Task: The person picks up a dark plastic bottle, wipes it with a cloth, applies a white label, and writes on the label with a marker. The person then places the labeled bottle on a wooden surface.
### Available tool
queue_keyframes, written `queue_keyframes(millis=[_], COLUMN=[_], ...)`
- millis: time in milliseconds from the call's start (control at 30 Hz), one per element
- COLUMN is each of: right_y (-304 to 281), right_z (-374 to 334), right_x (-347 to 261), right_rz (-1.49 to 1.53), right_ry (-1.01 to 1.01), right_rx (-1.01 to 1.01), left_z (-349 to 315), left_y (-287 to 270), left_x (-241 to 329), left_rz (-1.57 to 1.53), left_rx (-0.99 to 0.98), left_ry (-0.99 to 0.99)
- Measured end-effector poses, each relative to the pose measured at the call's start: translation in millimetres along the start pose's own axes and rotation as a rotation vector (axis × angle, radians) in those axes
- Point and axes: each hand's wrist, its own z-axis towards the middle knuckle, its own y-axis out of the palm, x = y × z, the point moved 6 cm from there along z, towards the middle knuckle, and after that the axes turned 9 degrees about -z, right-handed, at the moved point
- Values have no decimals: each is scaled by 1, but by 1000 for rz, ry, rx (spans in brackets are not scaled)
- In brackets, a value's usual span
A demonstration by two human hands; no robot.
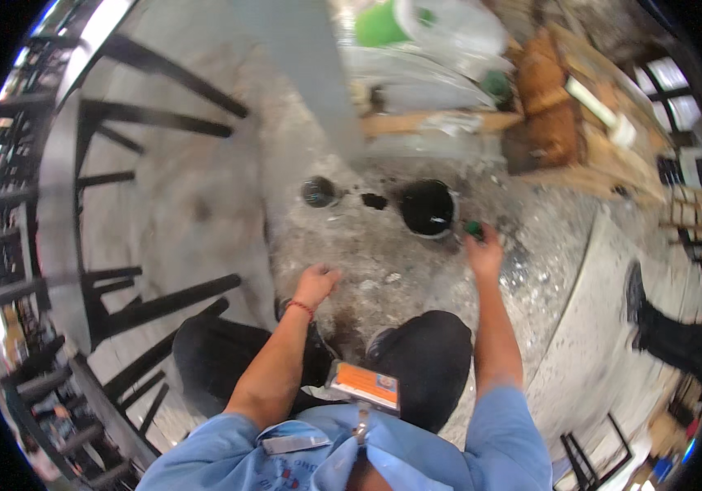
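My right hand (486,250) is closed around a small green object (473,229), too blurred to name, just right of a round bucket of dark liquid (427,208). My left hand (316,285), with a red bracelet at its wrist, hangs over the floor with its fingers curled together; whatever may be in them is hidden. Beyond it a smaller round container (318,192) sits on the floor. A black wet patch (374,201) lies between the container and the bucket.
Wooden crates (543,106) and plastic-wrapped goods (433,82) stand at the far right. On the left is a rack with black bars (162,119). A grey panel (302,65) juts in from the far side. Another person's leg (670,331) shows at right.
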Motion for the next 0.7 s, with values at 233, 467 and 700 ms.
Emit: queue_keyframes(millis=[233,467,700], right_y=[-88,-30,34], right_z=[-18,-34,-34], right_x=[-114,-313,-370], right_rz=[366,-70,-441], right_ry=[-181,-799,-987], right_rx=[-97,-414,-483], left_z=[15,15,-5], left_y=[-23,-18,-26], left_x=[43,84,126], left_rz=[-66,-110,-3], left_rx=[423,462,415], left_ry=[360,547,684])
